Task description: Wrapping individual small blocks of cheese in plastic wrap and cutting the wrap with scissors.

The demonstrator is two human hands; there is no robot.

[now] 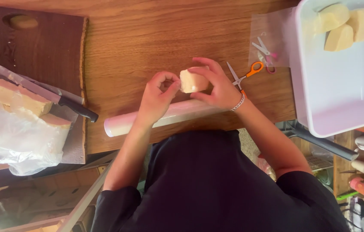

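Note:
My right hand (216,83) grips a pale cream block (191,81), like cheese or soap, just above the wooden table (147,38). My left hand (158,96) is beside it, thumb and fingertips pinched at the block's left edge, perhaps on thin film that is too faint to see. Under both hands lies a long white roll (121,124), stretched across the table's near edge.
A dark board (40,47) at left carries a big block in clear plastic (14,120) and a black-handled knife (72,107). Orange-handled scissors (246,75) and a clear bag (270,38) lie right of my hands. A white tub (341,99) holds three pale blocks (345,23).

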